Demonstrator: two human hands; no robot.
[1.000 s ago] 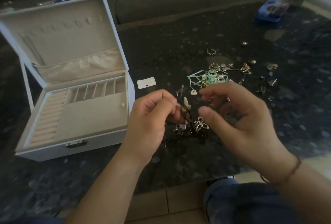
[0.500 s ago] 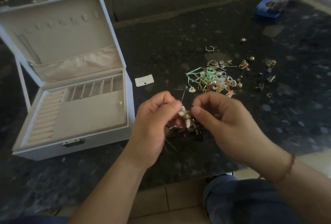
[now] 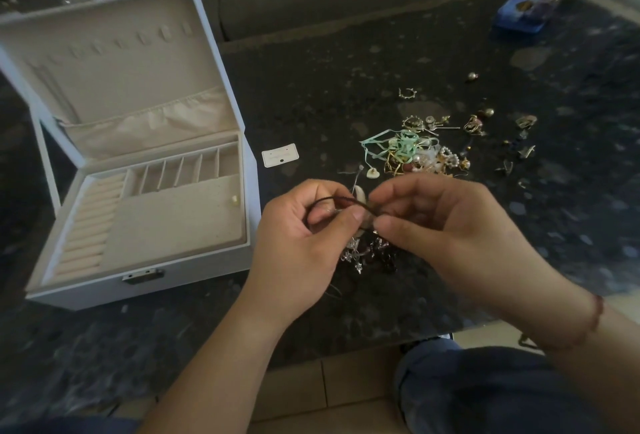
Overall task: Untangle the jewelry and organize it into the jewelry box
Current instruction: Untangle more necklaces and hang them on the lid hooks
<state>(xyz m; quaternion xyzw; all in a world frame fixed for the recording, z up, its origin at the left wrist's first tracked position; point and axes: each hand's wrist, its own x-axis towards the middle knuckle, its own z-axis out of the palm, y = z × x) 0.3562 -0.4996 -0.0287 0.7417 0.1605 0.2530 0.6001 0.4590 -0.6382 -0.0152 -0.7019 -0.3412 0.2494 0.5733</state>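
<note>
Thin dark brown cord (image 3: 349,200), run roughly left to right between the two hands above the bench (image 3: 329,80). Left hand (image 3: 304,236) fingers curled, thumb and forefinger pinching the cord's looped end; right hand (image 3: 446,225) fingertips pinching its other end, both equally near. Beneath the fingers hangs a dark tangle of silver charms (image 3: 367,253). Beyond the right fingers, well apart, lies a heap of green ribbon, pearls and gold pieces (image 3: 412,153). Left of the left fingers stands the open white jewelry box (image 3: 145,281), nearer that hand.
</note>
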